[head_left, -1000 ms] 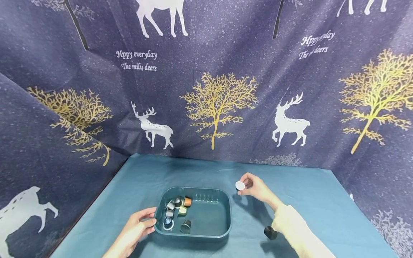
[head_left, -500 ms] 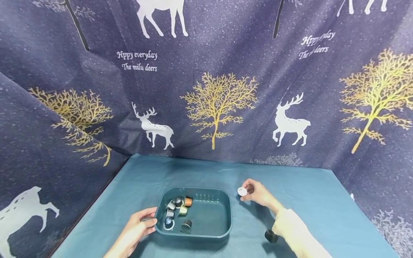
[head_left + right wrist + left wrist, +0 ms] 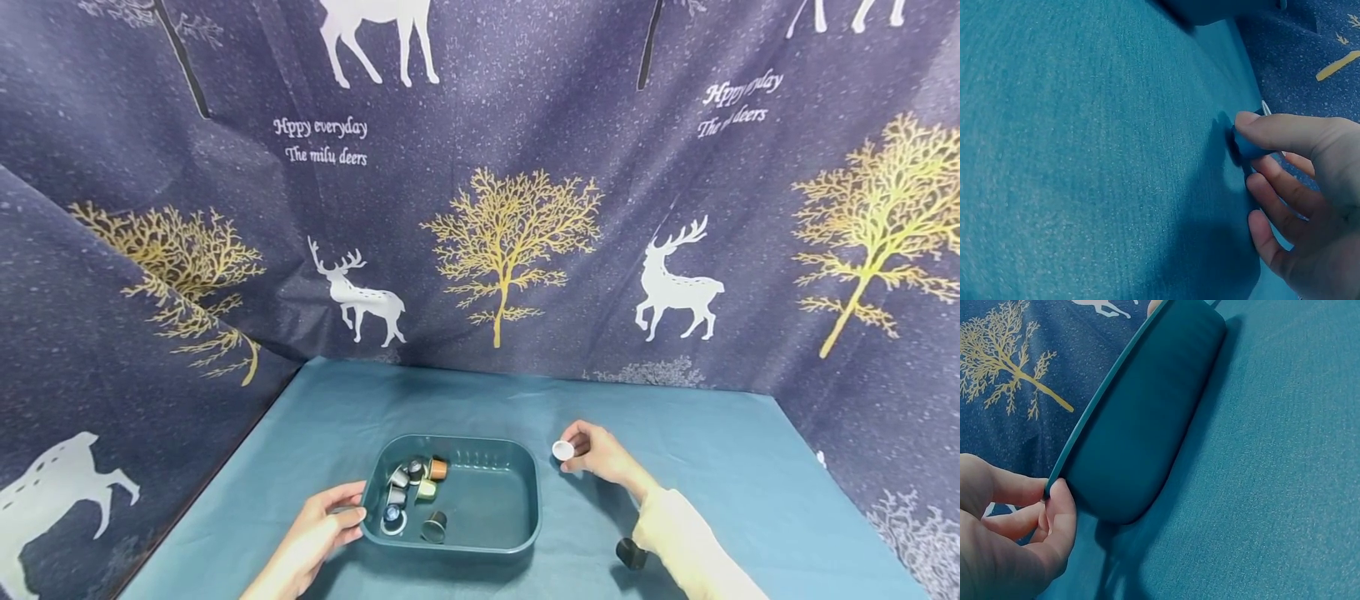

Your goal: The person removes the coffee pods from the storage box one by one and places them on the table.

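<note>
A dark green plastic tub (image 3: 491, 504) stands on the table. My left hand (image 3: 322, 533) pinches its left rim between thumb and fingers, as the left wrist view also shows. To the right of the tub, my right hand (image 3: 603, 457) holds a coffee capsule (image 3: 562, 451) with its white lid facing up in the head view. In the right wrist view this capsule (image 3: 1250, 142) has a blue body and is close to the tablecloth; contact is unclear. Inside the tub lie several more capsules, among them an orange one (image 3: 437, 470), a pale yellow-green one (image 3: 426, 490) and a dark grey-green one (image 3: 434, 527).
A small black object (image 3: 631, 553) lies on the blue-green tablecloth (image 3: 720, 467) beside my right sleeve (image 3: 686, 533), which partly covers it. Behind the table hangs a dark blue curtain (image 3: 570, 300) printed with deer and trees.
My right hand has come down and slightly nearer with the capsule, slowing in the last half second. The left hand stays on the tub rim, and the tub looks still.
</note>
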A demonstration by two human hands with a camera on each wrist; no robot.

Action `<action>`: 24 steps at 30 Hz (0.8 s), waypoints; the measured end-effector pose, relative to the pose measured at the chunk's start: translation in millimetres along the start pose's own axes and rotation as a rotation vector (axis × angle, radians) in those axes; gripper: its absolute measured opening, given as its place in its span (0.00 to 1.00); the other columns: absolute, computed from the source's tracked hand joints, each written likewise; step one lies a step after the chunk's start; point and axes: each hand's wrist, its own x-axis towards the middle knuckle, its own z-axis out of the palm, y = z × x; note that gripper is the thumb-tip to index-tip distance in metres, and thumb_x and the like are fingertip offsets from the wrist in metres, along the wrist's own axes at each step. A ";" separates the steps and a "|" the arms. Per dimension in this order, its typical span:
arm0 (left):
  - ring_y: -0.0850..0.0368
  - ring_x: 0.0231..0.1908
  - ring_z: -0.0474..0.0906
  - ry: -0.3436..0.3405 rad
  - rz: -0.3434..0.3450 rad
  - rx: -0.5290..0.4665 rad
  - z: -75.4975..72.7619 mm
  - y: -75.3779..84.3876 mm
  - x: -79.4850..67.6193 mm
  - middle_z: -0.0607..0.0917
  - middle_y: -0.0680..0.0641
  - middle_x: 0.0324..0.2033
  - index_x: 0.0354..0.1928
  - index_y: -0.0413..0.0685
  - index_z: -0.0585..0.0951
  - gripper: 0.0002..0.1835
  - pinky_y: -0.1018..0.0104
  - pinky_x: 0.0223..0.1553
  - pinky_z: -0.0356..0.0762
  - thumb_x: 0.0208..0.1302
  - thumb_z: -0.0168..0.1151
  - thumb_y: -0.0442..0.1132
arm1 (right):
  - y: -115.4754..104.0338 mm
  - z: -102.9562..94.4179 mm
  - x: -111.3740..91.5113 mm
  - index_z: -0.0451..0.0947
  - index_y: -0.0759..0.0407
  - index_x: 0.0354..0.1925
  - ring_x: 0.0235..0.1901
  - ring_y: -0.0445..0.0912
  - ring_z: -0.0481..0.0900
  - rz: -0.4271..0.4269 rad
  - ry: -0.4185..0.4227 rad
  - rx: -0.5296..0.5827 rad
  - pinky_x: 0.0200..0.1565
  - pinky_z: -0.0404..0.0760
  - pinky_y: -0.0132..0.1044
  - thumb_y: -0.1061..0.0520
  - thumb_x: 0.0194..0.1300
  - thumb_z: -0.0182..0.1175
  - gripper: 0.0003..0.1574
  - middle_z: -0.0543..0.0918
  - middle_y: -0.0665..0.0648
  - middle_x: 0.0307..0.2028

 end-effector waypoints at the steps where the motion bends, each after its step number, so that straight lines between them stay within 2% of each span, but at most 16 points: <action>1: 0.56 0.40 0.80 -0.008 0.002 0.000 -0.5 -0.2 -0.2 0.77 0.38 0.48 0.65 0.25 0.68 0.28 0.66 0.39 0.83 0.63 0.57 0.27 | -0.3 -0.2 0.2 0.76 0.64 0.44 0.35 0.42 0.81 0.029 0.001 0.001 0.37 0.80 0.33 0.64 0.50 0.74 0.23 0.83 0.58 0.37; 6: 0.57 0.40 0.81 -0.039 0.009 -0.005 -2.2 -0.9 -0.2 0.78 0.40 0.47 0.66 0.24 0.67 0.28 0.67 0.39 0.82 0.63 0.57 0.27 | 0.5 0.5 1.5 0.76 0.65 0.46 0.37 0.45 0.81 0.059 -0.004 -0.024 0.38 0.80 0.33 0.64 0.50 0.75 0.25 0.83 0.62 0.39; 15: 0.57 0.41 0.81 -0.023 0.002 -0.002 -2.1 -2.2 0.9 0.78 0.40 0.47 0.65 0.24 0.68 0.28 0.65 0.40 0.83 0.63 0.57 0.27 | -5.3 1.2 -2.0 0.76 0.67 0.50 0.37 0.43 0.82 0.048 -0.011 -0.026 0.39 0.80 0.32 0.60 0.51 0.75 0.29 0.84 0.64 0.41; 19: 0.57 0.41 0.80 -0.031 0.005 -0.001 -2.6 -2.4 1.4 0.78 0.40 0.47 0.65 0.24 0.68 0.28 0.65 0.40 0.83 0.63 0.57 0.27 | -6.3 0.1 -3.0 0.74 0.70 0.53 0.40 0.48 0.83 0.025 -0.022 -0.021 0.39 0.80 0.30 0.60 0.52 0.75 0.32 0.84 0.67 0.43; 24: 0.57 0.41 0.82 -0.032 0.002 -0.001 -3.0 -1.9 2.3 0.79 0.39 0.47 0.66 0.24 0.67 0.29 0.65 0.40 0.83 0.63 0.57 0.27 | -7.1 -4.4 -2.6 0.69 0.72 0.62 0.44 0.56 0.85 0.014 -0.041 -0.027 0.41 0.82 0.31 0.58 0.53 0.75 0.43 0.82 0.72 0.51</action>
